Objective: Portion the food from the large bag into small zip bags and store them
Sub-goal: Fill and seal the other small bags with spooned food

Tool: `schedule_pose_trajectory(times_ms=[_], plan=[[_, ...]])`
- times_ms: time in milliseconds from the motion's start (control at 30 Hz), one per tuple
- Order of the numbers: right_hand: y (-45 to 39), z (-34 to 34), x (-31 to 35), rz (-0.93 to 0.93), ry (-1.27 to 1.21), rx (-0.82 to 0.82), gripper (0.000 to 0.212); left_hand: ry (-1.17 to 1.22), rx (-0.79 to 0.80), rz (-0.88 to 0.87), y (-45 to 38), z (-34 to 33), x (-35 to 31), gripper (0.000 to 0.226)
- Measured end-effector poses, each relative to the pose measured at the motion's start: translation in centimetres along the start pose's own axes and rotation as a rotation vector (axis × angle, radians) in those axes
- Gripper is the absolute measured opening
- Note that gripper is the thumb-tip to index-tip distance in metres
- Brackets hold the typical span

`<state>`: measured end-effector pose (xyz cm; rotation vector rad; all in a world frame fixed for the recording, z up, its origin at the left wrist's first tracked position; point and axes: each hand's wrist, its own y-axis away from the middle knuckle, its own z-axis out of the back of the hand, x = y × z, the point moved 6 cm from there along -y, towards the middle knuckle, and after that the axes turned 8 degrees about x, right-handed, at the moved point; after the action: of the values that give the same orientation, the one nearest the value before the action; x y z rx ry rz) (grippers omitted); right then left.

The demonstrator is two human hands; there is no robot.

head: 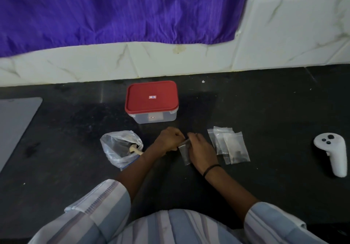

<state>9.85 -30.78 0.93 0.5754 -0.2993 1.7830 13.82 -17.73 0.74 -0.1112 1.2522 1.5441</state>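
A small clear zip bag (184,153) hangs between my hands just above the black counter, with dark contents low in it. My left hand (169,140) pinches its top edge on the left. My right hand (200,150) grips the same top edge on the right and covers part of the bag. The large clear bag (121,148) stands open to the left, with dark food and a pale wooden spoon (134,148) inside. A pile of small zip bags (230,145) lies flat to the right; some hold a little dark food.
A clear container with a shut red lid (151,100) stands behind my hands. A white handheld controller (334,153) lies at the far right. A grey mat (15,122) covers the counter's left end. The tiled wall and a purple cloth rise behind.
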Motion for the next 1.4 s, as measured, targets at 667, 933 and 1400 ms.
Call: schedule_pose_trajectory(times_ms=[667, 933, 1400], plan=[[3.0, 2.3, 0.5, -0.296, -0.868, -0.117, 0.028, 0.090, 0.060, -0.236, 5.5, -0.3, -2.3, 0.004], [3.4, 2.9, 3.3, -0.313, -0.848, -0.015, 0.015, 0.514, 0.207, -0.208, 9.1, 0.3, -0.7, 0.008], [3.3, 6.6, 10.3, 0.110, 0.167, -0.208, 0.014, -0.483, -0.686, -0.328, 14.0, 5.3, -3.0, 0.027]])
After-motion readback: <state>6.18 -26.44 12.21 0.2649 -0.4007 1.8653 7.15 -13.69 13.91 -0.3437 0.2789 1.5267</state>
